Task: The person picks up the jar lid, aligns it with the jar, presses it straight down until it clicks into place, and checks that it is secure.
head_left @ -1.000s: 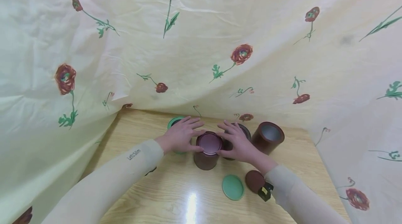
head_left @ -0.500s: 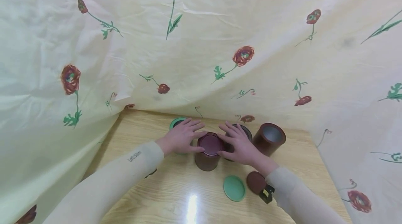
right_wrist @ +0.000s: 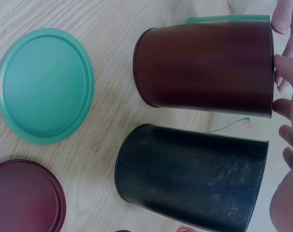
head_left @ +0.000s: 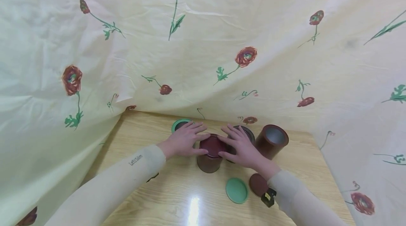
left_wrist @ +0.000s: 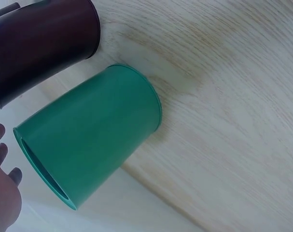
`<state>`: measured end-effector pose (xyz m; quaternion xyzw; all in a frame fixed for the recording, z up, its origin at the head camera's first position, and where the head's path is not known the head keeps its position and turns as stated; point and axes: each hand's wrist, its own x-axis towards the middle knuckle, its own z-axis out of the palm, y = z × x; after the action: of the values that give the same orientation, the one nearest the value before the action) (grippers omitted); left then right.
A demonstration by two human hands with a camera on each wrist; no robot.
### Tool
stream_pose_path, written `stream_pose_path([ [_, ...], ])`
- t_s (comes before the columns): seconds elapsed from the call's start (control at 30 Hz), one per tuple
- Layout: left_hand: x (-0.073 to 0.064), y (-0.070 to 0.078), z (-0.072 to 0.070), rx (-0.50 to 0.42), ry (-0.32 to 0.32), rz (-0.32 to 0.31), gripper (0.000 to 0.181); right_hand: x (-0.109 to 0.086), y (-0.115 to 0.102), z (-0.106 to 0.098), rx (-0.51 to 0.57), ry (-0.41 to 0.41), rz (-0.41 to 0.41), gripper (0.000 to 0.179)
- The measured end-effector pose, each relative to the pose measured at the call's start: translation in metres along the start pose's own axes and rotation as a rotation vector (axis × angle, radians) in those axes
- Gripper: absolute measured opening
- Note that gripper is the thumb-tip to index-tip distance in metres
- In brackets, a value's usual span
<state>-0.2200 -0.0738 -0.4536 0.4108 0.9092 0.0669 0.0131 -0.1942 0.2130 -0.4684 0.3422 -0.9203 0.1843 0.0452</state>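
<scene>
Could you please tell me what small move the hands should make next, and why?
I'd probably press down evenly on the round dark red lid: it seems to cover the dark red, metal-looking cylindrical canister, with the left hand and right hand at opposite sides of its rim.

There are 4 canisters [head_left: 209,164], 3 lids [head_left: 237,190], 2 hands [head_left: 186,139] and 1 wooden tabletop [head_left: 158,194].

Forearms [head_left: 109,178] converging, left hand [head_left: 183,140] facing right hand [head_left: 242,150] — fingers [head_left: 200,129] spread (palms down)

Maroon canister [head_left: 209,165], upright, maroon lid [head_left: 213,145] on top
</scene>
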Motion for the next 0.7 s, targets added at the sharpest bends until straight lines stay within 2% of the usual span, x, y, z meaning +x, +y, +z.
stream_pose_path([
  [0.3,-0.0004,0.0008,0.0025,-0.073,-0.009,-0.035,0.068,0.0015,0.0013,0.0011,0.015,-0.004,0.008,0.061],
  [0.7,0.0073,0.0051,-0.0061,-0.121,-0.023,-0.084,0.066,0.0093,-0.0006,-0.0041,0.025,-0.005,-0.004,0.055],
])
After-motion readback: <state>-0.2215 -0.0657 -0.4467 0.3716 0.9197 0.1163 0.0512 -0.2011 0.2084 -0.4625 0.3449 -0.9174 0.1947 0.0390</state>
